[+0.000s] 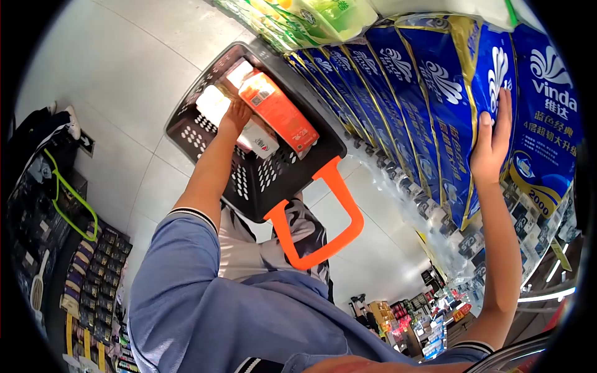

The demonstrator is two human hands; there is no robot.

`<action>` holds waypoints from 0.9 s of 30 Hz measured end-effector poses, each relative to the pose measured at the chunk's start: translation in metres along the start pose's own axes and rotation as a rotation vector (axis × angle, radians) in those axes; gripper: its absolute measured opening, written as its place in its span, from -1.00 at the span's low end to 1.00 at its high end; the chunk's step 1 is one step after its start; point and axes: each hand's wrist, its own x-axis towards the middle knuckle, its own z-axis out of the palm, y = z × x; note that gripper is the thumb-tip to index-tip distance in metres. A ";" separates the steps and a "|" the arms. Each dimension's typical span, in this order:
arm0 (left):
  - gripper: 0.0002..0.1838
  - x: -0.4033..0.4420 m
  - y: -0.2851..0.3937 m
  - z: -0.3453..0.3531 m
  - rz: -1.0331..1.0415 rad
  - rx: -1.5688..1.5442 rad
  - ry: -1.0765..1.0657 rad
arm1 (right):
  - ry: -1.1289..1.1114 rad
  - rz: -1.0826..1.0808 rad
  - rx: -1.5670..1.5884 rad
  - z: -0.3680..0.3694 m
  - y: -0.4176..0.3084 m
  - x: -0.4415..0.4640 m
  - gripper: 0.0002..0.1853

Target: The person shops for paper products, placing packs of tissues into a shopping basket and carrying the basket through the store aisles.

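Observation:
My left hand (pixel 235 117) reaches into a black shopping basket (pixel 264 196), its fingers bent over a white pack (pixel 214 105). Beside that hand lie an orange-red carton (pixel 280 112) and a white carton with green print (pixel 260 140). The basket's orange handle (pixel 351 211) sticks out toward my body. On the right, my right hand (pixel 494 146) lies with fingers stretched along the side of a blue Vinda tissue pack (pixel 451 93), thumb apart. Another blue Vinda pack (pixel 550 112) stands to the right of that hand.
Green-and-white packs (pixel 317 22) are stacked above the blue row. Clear-wrapped packs (pixel 469 242) sit beneath it. Dark shelves with small goods (pixel 102 267) and a green hanger (pixel 65 193) are on the left. Pale floor tiles (pixel 137 68) surround the basket.

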 end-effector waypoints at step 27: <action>-0.08 -0.310 -0.067 -0.280 -0.365 -0.584 0.319 | 0.175 0.189 -0.008 -0.026 -0.029 -0.005 -0.23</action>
